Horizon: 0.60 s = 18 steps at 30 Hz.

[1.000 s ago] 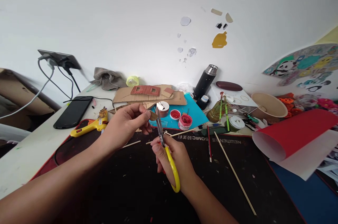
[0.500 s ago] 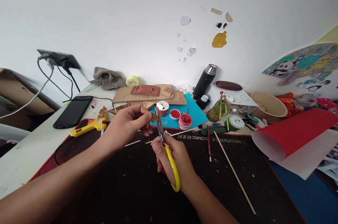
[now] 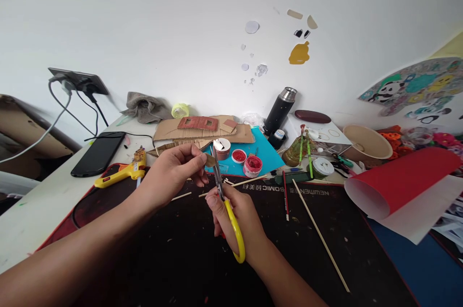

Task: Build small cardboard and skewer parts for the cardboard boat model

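Between thumb and fingers, my left hand (image 3: 183, 165) pinches a small brown piece of cardboard (image 3: 209, 160). My right hand (image 3: 235, 210) is wrapped round a pair of scissors (image 3: 235, 230) with yellow handles, its blades pointing up and away from me. The blades lie right beside the cardboard piece; whether they touch it I cannot tell. Both hands are above the black desk mat (image 3: 170, 259). Behind them are a lidded brown jar (image 3: 222, 152) and an uncovered jar of red paint (image 3: 252, 166), with its red-stained lid (image 3: 238, 156) close by.
A yellow glue gun (image 3: 125, 172) and a black phone (image 3: 98, 154) lie at left. Cardboard sheets (image 3: 168, 129) are at the back. A black thermos (image 3: 280, 112) leans by the wall. Rolled red paper (image 3: 405, 179) is at right, and a long thin stick (image 3: 321, 237) crosses the mat.
The whole view has shifted very slightly. Both hands keep nearly the same pose, with the cardboard piece and the scissors still held together.
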Each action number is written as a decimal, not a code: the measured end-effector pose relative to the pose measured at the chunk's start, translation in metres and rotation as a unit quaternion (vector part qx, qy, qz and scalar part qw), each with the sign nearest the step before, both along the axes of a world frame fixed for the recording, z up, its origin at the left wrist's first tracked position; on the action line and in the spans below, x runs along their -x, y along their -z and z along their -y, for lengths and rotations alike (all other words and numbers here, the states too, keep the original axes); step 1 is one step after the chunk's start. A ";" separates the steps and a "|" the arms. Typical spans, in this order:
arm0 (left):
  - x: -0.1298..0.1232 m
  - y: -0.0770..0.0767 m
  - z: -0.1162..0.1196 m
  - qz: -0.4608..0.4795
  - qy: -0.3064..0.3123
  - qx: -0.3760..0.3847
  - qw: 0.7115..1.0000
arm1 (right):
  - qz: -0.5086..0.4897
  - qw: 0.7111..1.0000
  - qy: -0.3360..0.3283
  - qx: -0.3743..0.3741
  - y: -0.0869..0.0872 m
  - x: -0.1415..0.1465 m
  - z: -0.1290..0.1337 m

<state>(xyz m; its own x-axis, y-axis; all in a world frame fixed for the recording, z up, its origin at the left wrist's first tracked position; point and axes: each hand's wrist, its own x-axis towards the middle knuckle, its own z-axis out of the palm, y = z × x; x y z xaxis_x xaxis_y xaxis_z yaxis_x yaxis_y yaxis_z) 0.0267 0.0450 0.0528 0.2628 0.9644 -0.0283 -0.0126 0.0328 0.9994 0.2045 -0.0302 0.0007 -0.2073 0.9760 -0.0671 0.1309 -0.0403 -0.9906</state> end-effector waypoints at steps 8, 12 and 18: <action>0.001 0.003 0.000 0.021 0.001 0.005 1.000 | -0.002 1.000 0.008 0.001 0.001 -0.001 -0.001; 0.000 0.003 0.000 0.017 0.003 0.003 1.000 | -0.004 1.000 0.006 0.001 0.001 0.000 -0.001; -0.001 0.001 0.000 0.011 0.003 0.004 1.000 | 0.001 1.000 0.008 -0.005 0.003 0.000 -0.001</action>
